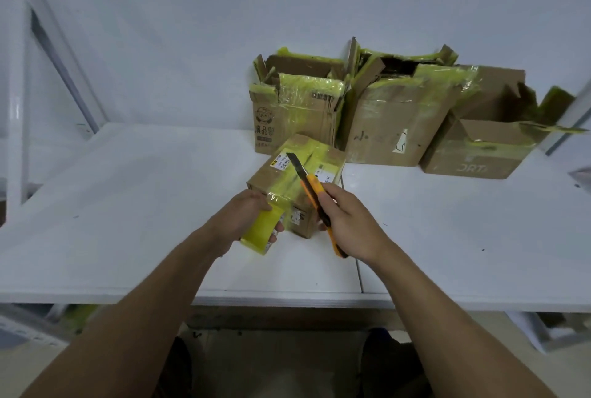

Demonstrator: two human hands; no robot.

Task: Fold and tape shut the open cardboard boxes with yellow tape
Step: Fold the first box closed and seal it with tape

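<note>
A small closed cardboard box (281, 173) lies on the white table (128, 205), with a strip of yellow tape running over its top and down its near side. My left hand (246, 215) grips a roll of yellow tape (260, 233) at the box's near corner; the strip joins the roll to the box. My right hand (348, 221) holds an orange utility knife (315, 197) with its blade out, pointing up over the taped top of the box.
Three larger cardboard boxes stand at the back with flaps open and torn yellow tape: one at the left (294, 116), one in the middle (393, 129), one at the right (486, 148). The table's front edge (287, 298) is close to my body.
</note>
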